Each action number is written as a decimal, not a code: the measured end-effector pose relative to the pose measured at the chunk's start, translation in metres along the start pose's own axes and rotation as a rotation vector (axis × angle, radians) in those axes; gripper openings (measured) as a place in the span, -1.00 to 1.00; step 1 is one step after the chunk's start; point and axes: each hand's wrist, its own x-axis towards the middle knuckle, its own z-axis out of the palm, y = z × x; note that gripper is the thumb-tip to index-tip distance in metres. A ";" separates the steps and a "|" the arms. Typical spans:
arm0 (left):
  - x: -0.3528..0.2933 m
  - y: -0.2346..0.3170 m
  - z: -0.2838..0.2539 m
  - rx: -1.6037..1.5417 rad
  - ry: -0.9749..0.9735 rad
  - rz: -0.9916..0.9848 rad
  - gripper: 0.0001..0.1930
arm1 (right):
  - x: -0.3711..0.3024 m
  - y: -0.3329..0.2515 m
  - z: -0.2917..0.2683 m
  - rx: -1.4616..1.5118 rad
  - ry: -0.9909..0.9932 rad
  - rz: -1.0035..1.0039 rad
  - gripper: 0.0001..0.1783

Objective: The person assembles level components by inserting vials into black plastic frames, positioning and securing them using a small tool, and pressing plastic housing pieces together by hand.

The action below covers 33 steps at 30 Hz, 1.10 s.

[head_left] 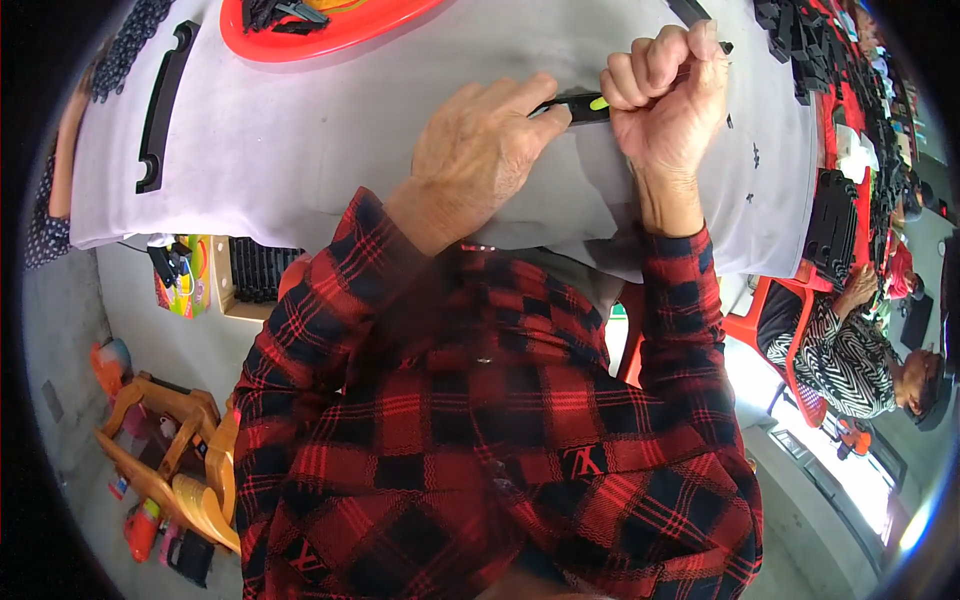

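Left hand (490, 140) is pinching a black strip (588, 108) between thumb and forefinger, over the bench (380, 130); right hand (668, 95), fingers tightly curled, is gripping its right end.

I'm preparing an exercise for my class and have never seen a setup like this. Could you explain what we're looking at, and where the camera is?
There is no machine here: these are a person's bare hands. The one picture comes from a wide fisheye camera on that person's head, looking down, so straight edges bend near the rim and the red plaid shirt fills the lower middle.

The table is covered with a pale cloth. On it lie a long black bar, at the left, and a red tray of small black pieces.

The left hand pinches a black part. The right hand is curled in a fist, with a yellow-green bit poking out; whatever else it grips is mostly hidden.
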 end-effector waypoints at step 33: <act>0.002 -0.002 0.006 0.004 0.035 0.052 -0.76 | 0.006 0.037 0.009 0.067 -0.167 -0.253 -0.42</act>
